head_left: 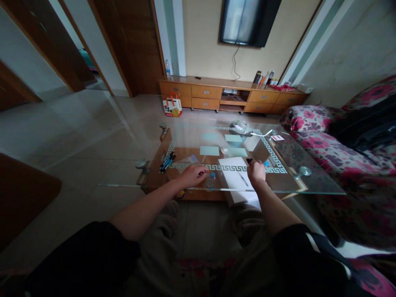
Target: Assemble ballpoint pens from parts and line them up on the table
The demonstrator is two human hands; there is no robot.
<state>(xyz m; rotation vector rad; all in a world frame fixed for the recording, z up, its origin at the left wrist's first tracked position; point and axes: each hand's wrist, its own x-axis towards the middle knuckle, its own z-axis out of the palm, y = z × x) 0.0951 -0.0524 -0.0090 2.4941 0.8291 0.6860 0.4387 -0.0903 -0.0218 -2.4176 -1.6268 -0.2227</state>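
Observation:
My left hand (192,176) is closed near the front edge of the glass coffee table (148,179), its fingertips pinched together. A small dark spot shows at them, too small to name. My right hand (256,171) is closed in a fist above the table, with a small black object (249,160) poking out by the fingers; its kind is unclear. Left of my left hand lie several blue and black pens (167,162) and a clear plastic bag (186,161). Between my hands are a blue-capped bottle (212,179), a white sheet or box (231,175) and a single pen (243,179).
Towards the table's far right are a bagged bundle (240,126) and a red-and-white card (277,137). A low TV cabinet (206,91) stands against the wall, with a carrier bag (172,106) before it. A floral sofa (318,140) borders the right side.

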